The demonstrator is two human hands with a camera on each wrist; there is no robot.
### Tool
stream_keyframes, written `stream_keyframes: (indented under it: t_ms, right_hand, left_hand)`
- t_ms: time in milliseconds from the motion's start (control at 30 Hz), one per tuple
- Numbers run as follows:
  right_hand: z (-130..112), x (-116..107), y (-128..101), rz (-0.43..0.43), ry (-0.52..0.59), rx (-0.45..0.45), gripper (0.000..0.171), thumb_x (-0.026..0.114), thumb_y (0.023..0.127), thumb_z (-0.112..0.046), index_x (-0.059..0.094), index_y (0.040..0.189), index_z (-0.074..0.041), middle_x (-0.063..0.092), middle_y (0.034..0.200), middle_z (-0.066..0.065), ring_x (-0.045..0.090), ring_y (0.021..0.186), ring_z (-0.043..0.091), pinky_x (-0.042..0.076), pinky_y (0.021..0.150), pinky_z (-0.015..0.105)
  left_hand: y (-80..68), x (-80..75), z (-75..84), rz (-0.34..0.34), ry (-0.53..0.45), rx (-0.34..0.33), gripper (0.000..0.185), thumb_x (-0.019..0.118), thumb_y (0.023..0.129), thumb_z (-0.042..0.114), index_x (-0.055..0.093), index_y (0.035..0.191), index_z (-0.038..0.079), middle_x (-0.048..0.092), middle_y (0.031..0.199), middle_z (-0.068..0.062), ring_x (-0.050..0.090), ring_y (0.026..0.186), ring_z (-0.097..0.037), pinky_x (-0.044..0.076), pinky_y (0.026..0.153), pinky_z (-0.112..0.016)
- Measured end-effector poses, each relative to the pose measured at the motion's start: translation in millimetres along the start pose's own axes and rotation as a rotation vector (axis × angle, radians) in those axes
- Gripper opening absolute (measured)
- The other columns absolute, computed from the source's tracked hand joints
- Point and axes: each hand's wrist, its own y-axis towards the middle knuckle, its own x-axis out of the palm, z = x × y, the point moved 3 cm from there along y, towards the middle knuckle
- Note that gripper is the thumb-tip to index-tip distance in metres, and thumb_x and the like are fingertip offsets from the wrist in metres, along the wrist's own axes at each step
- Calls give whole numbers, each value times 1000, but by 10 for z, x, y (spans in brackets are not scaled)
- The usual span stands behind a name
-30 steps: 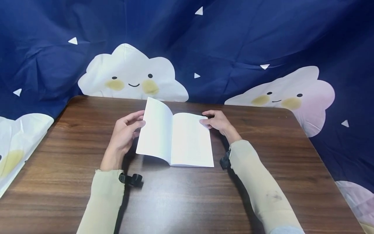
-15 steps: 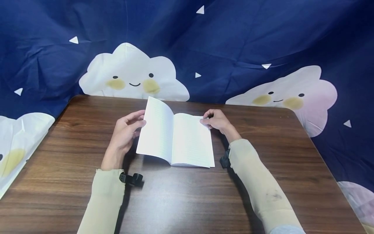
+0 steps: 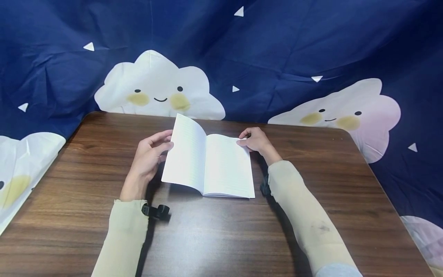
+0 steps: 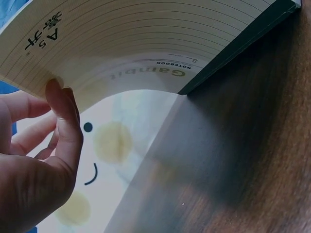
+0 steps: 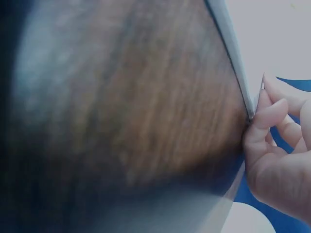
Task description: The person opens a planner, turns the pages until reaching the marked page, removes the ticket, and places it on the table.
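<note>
A lined paper notebook (image 3: 226,165) lies open on the wooden table, its left side raised and curved. My left hand (image 3: 147,156) pinches the outer edge of that raised left side between thumb and fingers. In the left wrist view, printed lettering including "Gambit" and "NOTEBOOK" shows on the lifted lined leaf (image 4: 146,43), and a dark spine runs along its fold. At the upper right corner, my right hand (image 3: 257,140) pinches page edges between thumb and fingertips. The right wrist view shows a page corner held in the fingers of the right hand (image 5: 282,145).
The brown wooden table (image 3: 207,242) extends around the notebook, with rounded far corners. Behind it hangs a dark blue cloth (image 3: 263,46) printed with white clouds and triangles. A black wrist camera (image 3: 160,211) sits beside the left sleeve.
My right index finger has curled in over the notebook's upper right corner, and the right forearm has shifted slightly left. The right-hand pages moved slightly at that corner. My left hand keeps its hold.
</note>
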Motion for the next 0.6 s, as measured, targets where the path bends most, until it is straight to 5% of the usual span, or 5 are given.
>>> stream_keyframes:
  t_ms: [267,600]
  right_hand:
    - [-56,2,6,-22,-55,48,17,74,91,-10,68,103,1,60,100,14,55,82,23,50,63,27]
    - [-50,-5,4,-13,-38,65,23,76,90,-11,66,106,3,57,94,11,56,77,19,51,63,23]
  left_hand:
    - [-9,4,-2,4,12,0,45,61,94,-5,56,138,-6,58,114,-10,65,86,-14,59,67,-27]
    - [-4,0,-1,8,19,1,45,62,94,-5,56,139,-6,58,115,-10,66,86,-14,58,66,-27]
